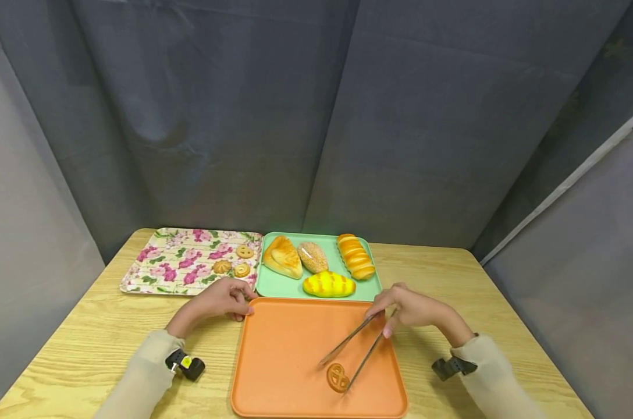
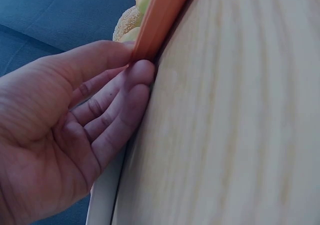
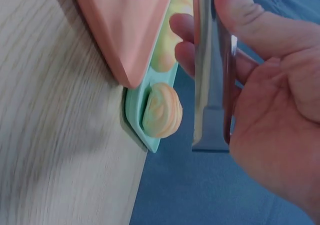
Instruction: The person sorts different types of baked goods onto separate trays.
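My left hand [image 1: 223, 299] pinches the far left corner of the orange tray [image 1: 285, 331]. In the left wrist view the thumb lies on the rim and the fingertips [image 2: 140, 72] are at its outer side. Over the tray's right side, my right hand [image 1: 408, 308] grips metal tongs [image 1: 366, 356], arms spread and tips pointing toward me. A brown pretzel-shaped cookie [image 1: 338, 378] is at the tips, close against the right arm, with the left tip a little apart from it. In the right wrist view the tongs [image 3: 212, 85] run between thumb and fingers; their tips are out of frame.
Behind the orange tray, a green tray [image 1: 290, 294] holds several breads, including a striped loaf [image 1: 356, 256] and a yellow one [image 1: 329, 284]. A floral tray [image 1: 175, 256] at left bears three cookies, among them a round one [image 1: 245, 251]. Grey curtains [image 1: 233, 116] enclose the wooden table [image 1: 431, 267].
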